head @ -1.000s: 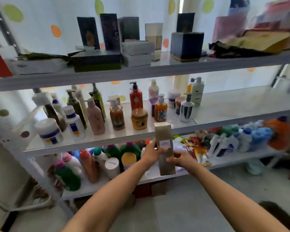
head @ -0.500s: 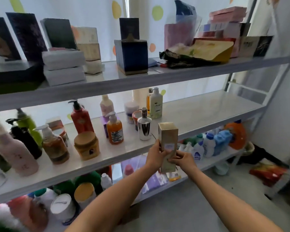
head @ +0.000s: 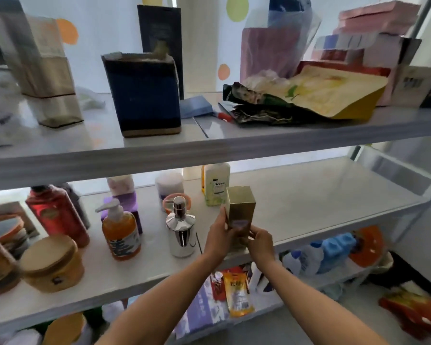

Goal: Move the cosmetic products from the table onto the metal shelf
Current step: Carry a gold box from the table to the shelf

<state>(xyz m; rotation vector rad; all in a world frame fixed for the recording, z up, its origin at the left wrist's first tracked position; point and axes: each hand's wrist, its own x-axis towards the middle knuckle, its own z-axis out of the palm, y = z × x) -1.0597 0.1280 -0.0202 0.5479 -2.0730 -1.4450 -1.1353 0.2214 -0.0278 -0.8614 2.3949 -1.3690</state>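
Note:
A tall gold box (head: 241, 205) stands upright at the front edge of the middle level of the metal shelf (head: 309, 200). My left hand (head: 220, 235) grips its left side, and my right hand (head: 258, 241) pinches its lower right corner. The box's bottom is hidden behind my fingers, so I cannot tell whether it rests on the shelf. To its left stands a chrome pump bottle (head: 182, 230). A white lotion bottle (head: 215, 183) stands just behind the box.
Left of the box the middle level holds an orange pump bottle (head: 121, 232), a red bottle (head: 56, 215) and a tan jar (head: 52, 262). The right half of that level is bare. Boxes and bags fill the top level (head: 159, 145); detergent bottles (head: 329, 252) crowd the level below.
Both hands have carried the gold box up from in front of the lower shelf and forward to the middle level's front edge. The view has swung right and closer.

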